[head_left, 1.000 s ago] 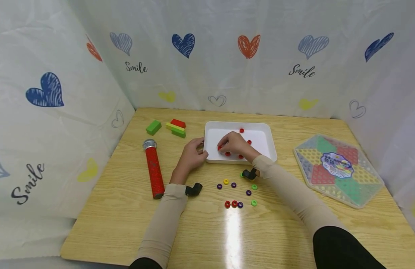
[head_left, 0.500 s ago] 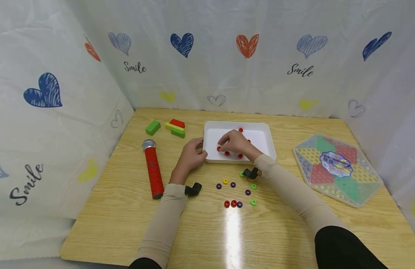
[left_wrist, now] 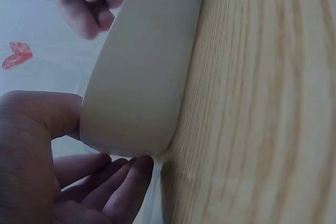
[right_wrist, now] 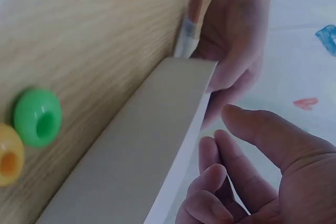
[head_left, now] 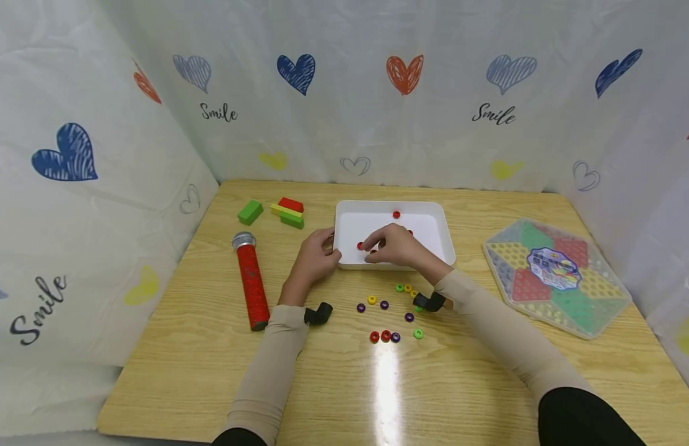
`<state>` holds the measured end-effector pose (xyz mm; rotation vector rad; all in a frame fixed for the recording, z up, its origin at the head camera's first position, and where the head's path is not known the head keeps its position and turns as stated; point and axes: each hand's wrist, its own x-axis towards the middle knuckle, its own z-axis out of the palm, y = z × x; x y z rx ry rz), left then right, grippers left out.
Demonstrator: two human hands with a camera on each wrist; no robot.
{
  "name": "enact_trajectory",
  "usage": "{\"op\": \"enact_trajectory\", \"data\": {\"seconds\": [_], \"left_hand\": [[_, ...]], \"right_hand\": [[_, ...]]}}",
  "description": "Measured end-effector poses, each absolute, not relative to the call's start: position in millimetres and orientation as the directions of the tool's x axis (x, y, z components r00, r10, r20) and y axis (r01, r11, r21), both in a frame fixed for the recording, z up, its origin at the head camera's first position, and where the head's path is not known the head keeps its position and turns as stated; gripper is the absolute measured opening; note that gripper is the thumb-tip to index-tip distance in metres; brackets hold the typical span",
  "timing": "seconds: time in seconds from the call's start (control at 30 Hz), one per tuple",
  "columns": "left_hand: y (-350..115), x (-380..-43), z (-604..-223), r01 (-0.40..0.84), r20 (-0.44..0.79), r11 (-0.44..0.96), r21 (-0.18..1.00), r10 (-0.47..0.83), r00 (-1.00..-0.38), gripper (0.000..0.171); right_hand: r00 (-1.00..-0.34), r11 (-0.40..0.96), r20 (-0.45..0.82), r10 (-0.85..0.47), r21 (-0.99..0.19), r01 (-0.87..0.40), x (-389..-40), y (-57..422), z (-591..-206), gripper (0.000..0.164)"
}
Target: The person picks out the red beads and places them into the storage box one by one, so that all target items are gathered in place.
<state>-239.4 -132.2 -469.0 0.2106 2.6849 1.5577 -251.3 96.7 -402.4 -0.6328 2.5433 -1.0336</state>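
My left hand (head_left: pixel 315 257) grips the left front corner of a shallow white tray (head_left: pixel 367 217). In the left wrist view its thumb lies at the rim and its fingers touch the end wall. Inside the tray are several red beads; one bead (head_left: pixel 360 246) lies at the left, just beyond my right fingertips, another bead (head_left: pixel 396 214) near the back wall. My right hand (head_left: pixel 397 243) hovers over the tray's front part, hiding some beads. Thumb and fingers stand apart with nothing between them in the right wrist view.
Loose yellow, purple, green and red beads lie in front of the tray, including a green bead (right_wrist: pixel 37 117). A red toy microphone (head_left: pixel 251 282) and coloured blocks (head_left: pixel 289 212) lie left. At right sits a hexagonal Chinese checkers board (head_left: pixel 553 275).
My right fingers have spread and drawn back to the right from the red bead at the tray's left, leaving it there. My left hand keeps its grip. The head view has shifted slightly.
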Motion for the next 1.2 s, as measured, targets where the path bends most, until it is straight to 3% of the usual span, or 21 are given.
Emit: {"op": "enact_trajectory", "data": {"seconds": [0.73, 1.2], "left_hand": [[-132.0, -240.0, -471.0, 0.126, 0.072, 0.501, 0.856, 0.127, -0.989, 0.063], [-132.1, -240.0, -470.8, 0.13, 0.073, 0.498, 0.858, 0.131, -0.989, 0.064]], "right_hand": [[-0.754, 0.525, -0.067, -0.653, -0.758, -0.387, -161.4, 115.0, -413.2, 0.02], [-0.755, 0.547, -0.123, -0.644, -0.764, -0.343, -135.0, 122.1, -431.2, 0.019]]}}
